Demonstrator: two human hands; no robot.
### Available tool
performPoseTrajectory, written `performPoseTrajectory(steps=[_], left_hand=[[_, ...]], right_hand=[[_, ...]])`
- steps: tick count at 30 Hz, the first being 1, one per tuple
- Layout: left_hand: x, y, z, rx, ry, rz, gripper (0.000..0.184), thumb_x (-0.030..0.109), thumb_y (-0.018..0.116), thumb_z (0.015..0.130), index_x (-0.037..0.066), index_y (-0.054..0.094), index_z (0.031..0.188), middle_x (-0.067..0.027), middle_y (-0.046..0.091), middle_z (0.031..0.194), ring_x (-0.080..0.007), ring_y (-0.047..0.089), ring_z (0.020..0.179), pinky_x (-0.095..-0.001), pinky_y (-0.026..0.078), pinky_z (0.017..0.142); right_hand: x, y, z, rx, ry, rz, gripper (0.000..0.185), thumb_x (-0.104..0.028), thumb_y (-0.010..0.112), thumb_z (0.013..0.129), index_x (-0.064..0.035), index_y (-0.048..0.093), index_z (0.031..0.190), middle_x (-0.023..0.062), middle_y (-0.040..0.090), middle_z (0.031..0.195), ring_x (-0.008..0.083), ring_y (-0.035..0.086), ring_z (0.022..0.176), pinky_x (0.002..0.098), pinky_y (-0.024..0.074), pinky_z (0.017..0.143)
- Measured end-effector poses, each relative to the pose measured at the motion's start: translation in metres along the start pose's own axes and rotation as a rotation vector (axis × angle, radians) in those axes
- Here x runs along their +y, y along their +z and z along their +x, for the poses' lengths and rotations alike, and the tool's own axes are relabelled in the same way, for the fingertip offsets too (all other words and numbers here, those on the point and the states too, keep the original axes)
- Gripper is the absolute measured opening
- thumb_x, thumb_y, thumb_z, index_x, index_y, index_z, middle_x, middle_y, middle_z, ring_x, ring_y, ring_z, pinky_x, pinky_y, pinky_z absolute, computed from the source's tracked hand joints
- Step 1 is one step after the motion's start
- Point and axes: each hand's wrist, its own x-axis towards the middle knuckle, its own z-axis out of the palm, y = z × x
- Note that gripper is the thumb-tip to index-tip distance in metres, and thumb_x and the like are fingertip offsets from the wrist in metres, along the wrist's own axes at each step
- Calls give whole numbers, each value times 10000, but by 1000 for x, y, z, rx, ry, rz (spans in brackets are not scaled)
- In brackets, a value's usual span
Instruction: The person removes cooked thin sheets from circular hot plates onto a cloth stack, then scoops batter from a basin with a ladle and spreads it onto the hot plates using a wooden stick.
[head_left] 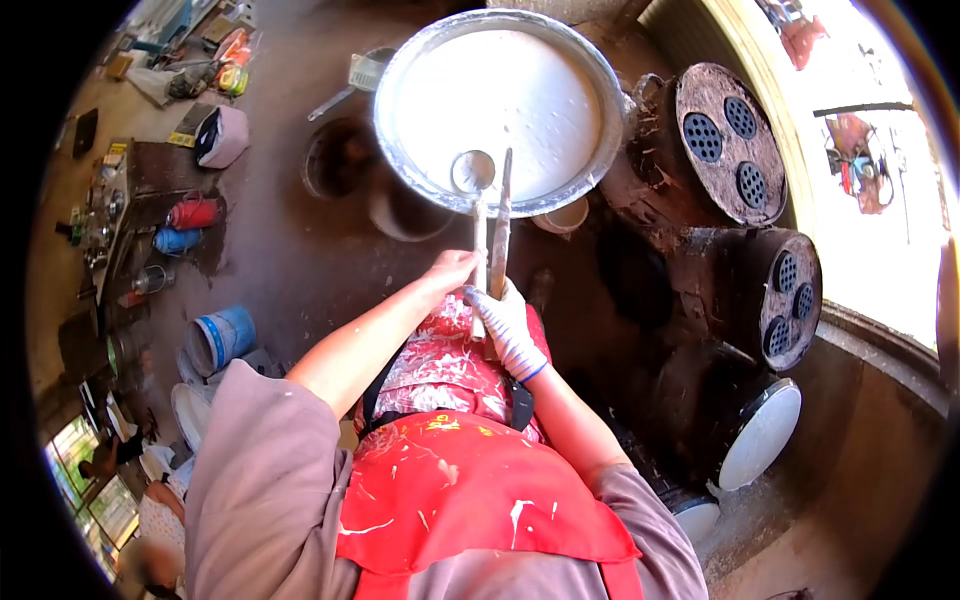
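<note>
A wide metal basin [395, 165] of white liquid [500, 95] stands in front of me. My bare left hand [450, 273] is closed on the handle of a ladle [480, 225], whose round bowl lies over the liquid near the basin's close rim. In a white glove, my right hand [512, 328] grips a wooden stick [502, 215] beside the ladle, its tip over the liquid. The ladle's lower handle passes close by the glove; whether those fingers also hold it, I cannot tell. White splashes mark my red apron [470, 490].
To the right stand rusty drum stoves [725, 175] with round holed inserts, and a drum with a pale lid [762, 432]. At left are a blue bucket [225, 335], red flask [193, 211] and blue flask [177, 241]. A person [160, 530] is at lower left.
</note>
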Motion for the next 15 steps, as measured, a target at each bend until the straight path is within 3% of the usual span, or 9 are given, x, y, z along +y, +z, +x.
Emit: performPoseTrajectory(steps=[3,7,9,11,15], left_hand=[[32,-3,2,142,-125,-52,325,409,542,838,114,589,964,2,596,787,-99,558,642,-276,452,603],[46,-16,51,281,13,-78,302,373,593,804,115,596,962,9,575,795,-102,555,662,-276,436,612],[72,-9,52,377,-18,-163,371,402,642,750,68,602,904,-26,575,808,-136,556,679,-303,429,645],[90,0,56,473,-37,-309,249,235,688,701,5,594,722,-59,574,658,-147,542,537,-273,427,486],[86,-1,79,430,-21,-353,265,225,714,663,-4,589,707,-71,583,678,-158,553,563,-286,436,499]], right_hand=[[9,-3,4,5,-119,-140,385,-83,677,725,1,506,1060,30,577,819,78,511,675,227,450,607],[6,-11,-5,2,-133,-277,501,-97,682,706,13,472,1148,66,582,895,115,531,774,248,453,702],[3,-12,-7,10,-183,-310,530,-103,684,699,14,462,1166,76,581,924,126,534,810,252,448,734],[-7,-13,-10,-19,-214,-314,537,-105,682,696,3,461,1173,83,575,960,130,529,862,252,436,773],[-28,-14,-19,-36,-182,-382,536,-98,660,711,-21,446,1196,60,572,917,111,531,827,243,437,761]])
